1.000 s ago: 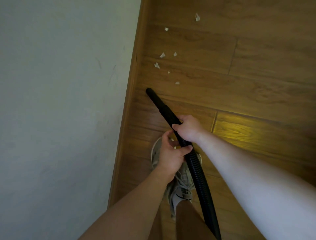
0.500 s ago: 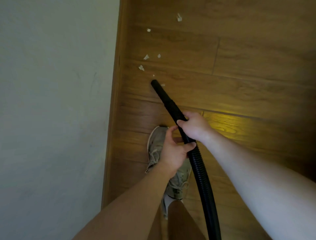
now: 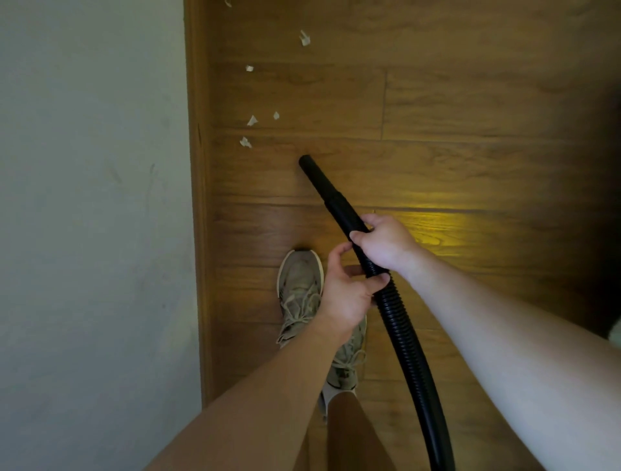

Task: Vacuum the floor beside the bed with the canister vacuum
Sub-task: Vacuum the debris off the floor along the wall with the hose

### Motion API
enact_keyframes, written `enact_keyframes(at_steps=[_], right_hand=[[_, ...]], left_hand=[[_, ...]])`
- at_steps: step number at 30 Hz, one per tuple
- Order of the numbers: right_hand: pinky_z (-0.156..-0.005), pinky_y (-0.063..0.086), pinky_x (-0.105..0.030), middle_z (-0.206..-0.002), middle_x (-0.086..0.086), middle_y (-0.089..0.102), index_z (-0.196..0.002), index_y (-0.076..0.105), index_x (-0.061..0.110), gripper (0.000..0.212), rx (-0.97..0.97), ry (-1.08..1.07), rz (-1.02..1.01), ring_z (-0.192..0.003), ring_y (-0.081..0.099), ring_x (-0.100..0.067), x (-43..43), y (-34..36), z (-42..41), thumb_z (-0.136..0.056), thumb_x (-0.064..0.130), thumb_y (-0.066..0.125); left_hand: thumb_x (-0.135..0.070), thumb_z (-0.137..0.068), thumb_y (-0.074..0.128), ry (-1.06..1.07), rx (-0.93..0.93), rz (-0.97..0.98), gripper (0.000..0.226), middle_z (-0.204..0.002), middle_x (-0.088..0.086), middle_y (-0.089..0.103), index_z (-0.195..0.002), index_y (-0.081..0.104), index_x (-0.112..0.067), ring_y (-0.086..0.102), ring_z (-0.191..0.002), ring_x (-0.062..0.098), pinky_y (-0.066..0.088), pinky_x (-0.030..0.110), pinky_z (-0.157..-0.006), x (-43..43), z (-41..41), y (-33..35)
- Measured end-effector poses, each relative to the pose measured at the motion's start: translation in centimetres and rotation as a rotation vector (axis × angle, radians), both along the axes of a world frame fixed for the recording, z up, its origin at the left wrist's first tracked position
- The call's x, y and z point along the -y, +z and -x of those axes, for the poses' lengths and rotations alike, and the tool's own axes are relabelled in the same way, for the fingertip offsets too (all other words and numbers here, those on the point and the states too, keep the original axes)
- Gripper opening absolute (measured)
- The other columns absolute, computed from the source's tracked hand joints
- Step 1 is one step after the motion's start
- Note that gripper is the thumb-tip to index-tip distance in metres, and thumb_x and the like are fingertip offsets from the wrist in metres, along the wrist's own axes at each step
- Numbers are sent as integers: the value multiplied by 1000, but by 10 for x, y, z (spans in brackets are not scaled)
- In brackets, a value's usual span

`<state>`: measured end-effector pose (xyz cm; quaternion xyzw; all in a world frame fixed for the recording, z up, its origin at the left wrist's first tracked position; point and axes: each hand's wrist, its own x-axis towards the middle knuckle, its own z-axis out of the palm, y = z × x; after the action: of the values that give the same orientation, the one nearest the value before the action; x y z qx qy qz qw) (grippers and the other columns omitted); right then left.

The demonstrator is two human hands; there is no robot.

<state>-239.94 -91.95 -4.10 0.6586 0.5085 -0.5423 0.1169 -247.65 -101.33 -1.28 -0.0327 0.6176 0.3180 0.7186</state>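
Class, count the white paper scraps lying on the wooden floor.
6: scraps, and one cut off at the top edge. More may lie beyond view.

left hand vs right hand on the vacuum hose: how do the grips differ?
The right hand sits higher, on the smooth rigid nozzle; the left hand sits lower, where the ribbed hose begins. The right hand wraps over from the right side; the left hand comes from the left, thumb across the hose. Both are closed on the same black tube, nearly touching.
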Motion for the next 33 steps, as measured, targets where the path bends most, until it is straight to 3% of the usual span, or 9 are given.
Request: enact_keyframes(at_steps=[3,5,8,12,15,17,21,26,33], right_hand=[[-78,52,-29,-98,3,68,-124,66,26,29,-16,-25,-5,-86,64,-19,-7,-1,6,-96,23,59],[-81,55,-31,-99,3,68,-125,66,27,30,-26,-40,-1,-88,66,-19,-11,-4,11,-96,23,59],[-80,51,-28,-103,3,68,-128,65,26,31,-27,-36,8,-90,63,-17,-13,-9,19,-97,24,59],[-75,49,-26,-97,6,66,-131,63,29,35,-19,7,34,-86,64,-16,-17,-16,32,-96,26,59],[-75,49,-26,-97,6,64,-134,60,29,37,-22,54,57,-87,63,-17,-25,-17,44,-97,28,58],[-77,50,-28,-97,5,65,-135,59,29,38,-32,71,59,-87,64,-18,-31,-16,51,-98,28,58],[-79,51,-29,-106,1,69,-134,60,26,36,-33,139,37,-88,63,-18,-41,-16,63,-98,30,57],[-70,47,-27,-92,3,65,-132,61,25,34,-61,143,66,-84,64,-19,-53,-20,77,-98,29,57],[-79,56,-35,-96,0,68,-127,63,23,31,-79,126,49,-87,67,-22,-62,-29,85,-97,27,57]], left_hand=[[9,-87,71,-10,-28,-2,66,-113,12,63,-129,41,-30,70,-83,19,60,29,-60,-7,4,-1],[9,-86,72,-26,-39,0,67,-114,12,63,-129,41,-32,71,-87,22,63,38,-69,-9,9,-5],[9,-84,74,-45,-41,16,69,-116,14,63,-130,41,-32,71,-93,26,61,51,-83,-13,19,-11],[9,-84,75,-39,-51,40,69,-112,10,63,-129,42,-32,71,-91,23,60,50,-85,-15,30,-16],[6,-81,78,-30,-77,52,67,-117,12,64,-120,45,-38,72,-99,30,58,58,-90,-19,40,-20],[5,-81,78,-28,-90,54,66,-116,12,65,-117,45,-40,72,-100,31,57,59,-91,-24,46,-21],[5,-84,76,3,-101,24,65,-105,4,67,-126,42,-32,74,-88,16,61,49,-87,-31,54,-20],[6,-85,75,59,-108,43,68,-113,7,62,-133,42,-29,73,-86,17,62,44,-80,-40,64,-23],[4,-81,77,92,-144,43,69,-120,16,64,-127,46,-37,73,-95,29,60,56,-85,-50,66,-31]])
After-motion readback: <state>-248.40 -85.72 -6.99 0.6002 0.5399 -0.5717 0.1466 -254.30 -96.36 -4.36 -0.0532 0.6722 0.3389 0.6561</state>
